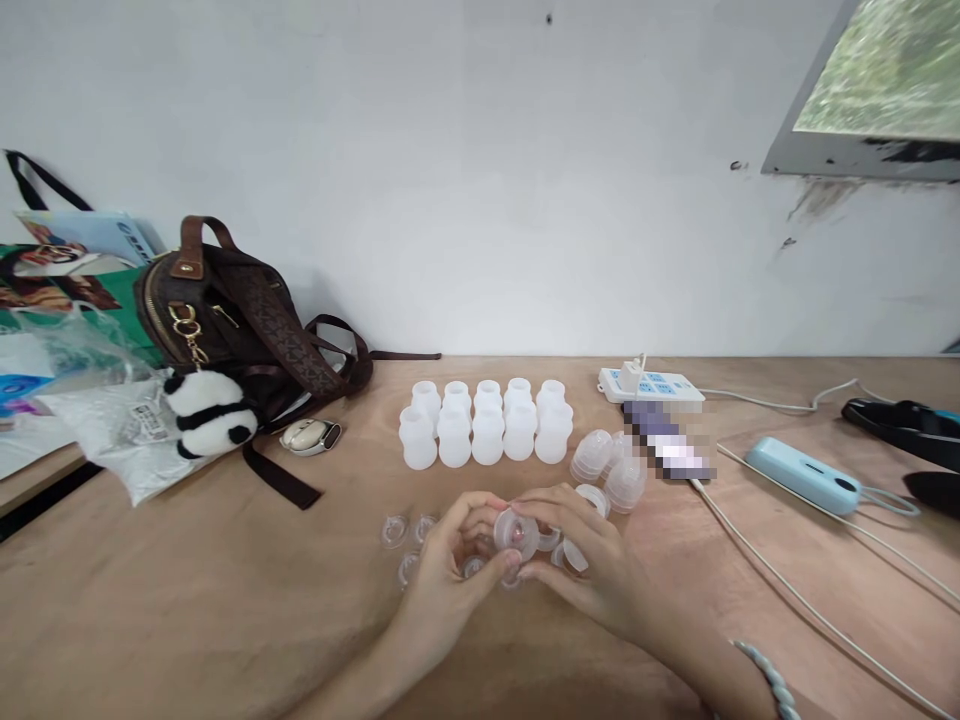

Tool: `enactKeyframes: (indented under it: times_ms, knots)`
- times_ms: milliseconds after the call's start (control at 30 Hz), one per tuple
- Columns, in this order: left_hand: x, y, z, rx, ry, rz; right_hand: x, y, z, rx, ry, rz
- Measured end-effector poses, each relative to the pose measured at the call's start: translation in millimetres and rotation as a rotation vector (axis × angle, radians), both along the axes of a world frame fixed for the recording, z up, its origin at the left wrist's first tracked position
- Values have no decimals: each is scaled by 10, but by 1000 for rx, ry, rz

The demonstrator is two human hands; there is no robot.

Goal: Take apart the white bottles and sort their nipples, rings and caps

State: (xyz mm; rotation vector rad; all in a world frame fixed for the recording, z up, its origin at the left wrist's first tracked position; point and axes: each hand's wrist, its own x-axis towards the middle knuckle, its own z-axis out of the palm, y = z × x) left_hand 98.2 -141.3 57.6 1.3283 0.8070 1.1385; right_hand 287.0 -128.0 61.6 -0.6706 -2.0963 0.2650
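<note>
Both hands meet over the wooden table around one small translucent cap with a pinkish centre. My left hand pinches it from the left and my right hand grips it from the right, fingers curled. Several clear loose small parts lie on the table under and left of the hands. Just beyond stand two rows of several white translucent plastic bottles. A few stacked translucent caps sit to the right of them.
A brown handbag with a panda plush stands at back left beside plastic bags. A white power strip, a light-blue device and cables lie at right. A wall runs behind the table.
</note>
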Motion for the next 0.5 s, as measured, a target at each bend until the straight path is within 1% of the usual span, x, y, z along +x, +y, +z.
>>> enactKeyframes:
  times_ms: [100,200,300,367,500]
  knots:
    - [7,-7,19,22,2,13,10,-1,12,-70,74,1]
    - [1,-23,25,38,23,21,7,-17,-3,-53,93,-11]
    - [-10,-34,-16,65,35,25,-8,-43,-10,-66,102,6]
    - [-17,-32,-54,113,67,46,-19,-59,-4,-84,124,20]
    - [-31,-23,-88,226,202,69,-28,-79,8,-132,158,47]
